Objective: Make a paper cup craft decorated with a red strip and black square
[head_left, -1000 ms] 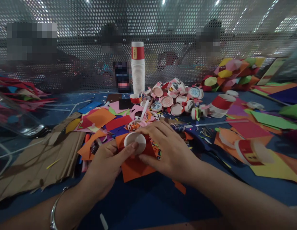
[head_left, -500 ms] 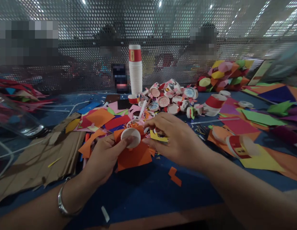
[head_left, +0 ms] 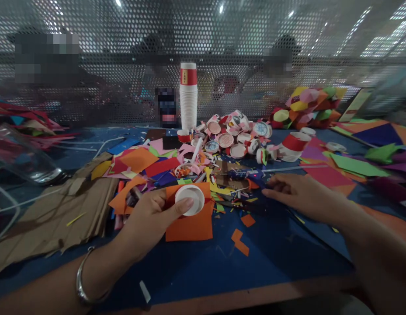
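In the head view my left hand (head_left: pixel 157 210) pinches a cut-off paper cup base (head_left: pixel 198 197) against a square of orange paper (head_left: pixel 189 229), thumb on the white inside. My right hand (head_left: pixel 301 197) is off to the right above the table, holding nothing, its fingers loosely curled and the thumb apart. Just left of its fingertips lies a blue glue gun (head_left: pixel 245 173) with a small red light and a clear stick (head_left: pixel 281 169) running out to the right. Below the gun is a dark slim tool (head_left: pixel 245 204), its kind unclear.
Several cut cup bases (head_left: pixel 226 140) are heaped behind the hands, by a tall stack of paper cups (head_left: pixel 189 96). Cardboard (head_left: pixel 42 223) and a clear bottle (head_left: pixel 29 162) lie left. Coloured paper (head_left: pixel 324 177) spreads right. A perforated metal screen (head_left: pixel 206 39) stands behind.
My right hand has moved away to the right from the cup base, uncovering the glue gun and paper scraps. My left hand has shifted slightly right, still holding the base and orange paper.
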The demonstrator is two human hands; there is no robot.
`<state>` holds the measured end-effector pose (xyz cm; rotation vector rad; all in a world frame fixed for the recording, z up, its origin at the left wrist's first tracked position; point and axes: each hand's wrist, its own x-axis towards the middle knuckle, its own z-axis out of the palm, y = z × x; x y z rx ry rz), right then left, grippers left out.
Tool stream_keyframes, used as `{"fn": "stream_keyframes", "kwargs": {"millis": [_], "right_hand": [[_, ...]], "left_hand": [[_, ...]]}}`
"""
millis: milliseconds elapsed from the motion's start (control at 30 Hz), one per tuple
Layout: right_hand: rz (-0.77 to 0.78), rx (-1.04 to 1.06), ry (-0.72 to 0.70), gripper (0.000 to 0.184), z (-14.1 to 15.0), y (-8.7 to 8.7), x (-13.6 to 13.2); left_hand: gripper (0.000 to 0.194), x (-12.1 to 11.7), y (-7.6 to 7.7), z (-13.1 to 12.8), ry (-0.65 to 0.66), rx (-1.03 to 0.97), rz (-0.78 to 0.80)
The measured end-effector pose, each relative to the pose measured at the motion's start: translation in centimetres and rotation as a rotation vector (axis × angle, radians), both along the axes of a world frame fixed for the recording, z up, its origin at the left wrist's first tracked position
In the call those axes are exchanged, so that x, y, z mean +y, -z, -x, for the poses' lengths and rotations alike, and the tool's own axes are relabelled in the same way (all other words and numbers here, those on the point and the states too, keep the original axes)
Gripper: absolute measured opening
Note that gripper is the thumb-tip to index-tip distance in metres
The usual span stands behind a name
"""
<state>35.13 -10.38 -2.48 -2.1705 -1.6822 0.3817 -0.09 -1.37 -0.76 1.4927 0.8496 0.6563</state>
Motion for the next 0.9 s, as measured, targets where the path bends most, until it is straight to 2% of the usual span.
{"fn": "stream_keyframes", "kwargs": {"millis": [100,300,533,667,767,900], "right_hand": [[0.068,0.151,0.059,0.026,0.0,0.0,0.6],[0.045,0.365,0.146,0.021,0.6,-0.2,1.2],[-0.033,0.822,0.252,0.028,1.0,-1.7,-0.2],[0.028,1.211,0.351,0.033,1.3,-2.8,-0.3],[0.035,1.399,0.246,0.034,2.1,-3.2,0.1],[-0.027,1.493,0.107,0.035,3.0,-3.2,0.5]], "left_hand": [[0.036,-0.1,0.1,0.0,0.044,0.004,0.022],[0.026,-0.3,0.1,0.2,0.072,0.002,0.027],[0.027,-0.3,0.4,0.1,0.107,-0.080,0.216],[0.023,-0.3,0.8,0.2,0.109,-0.130,0.308],[0.024,-0.3,0.9,0.3,0.103,-0.136,0.337],[0.026,-0.2,0.7,0.2,0.080,-0.102,0.363]]}}
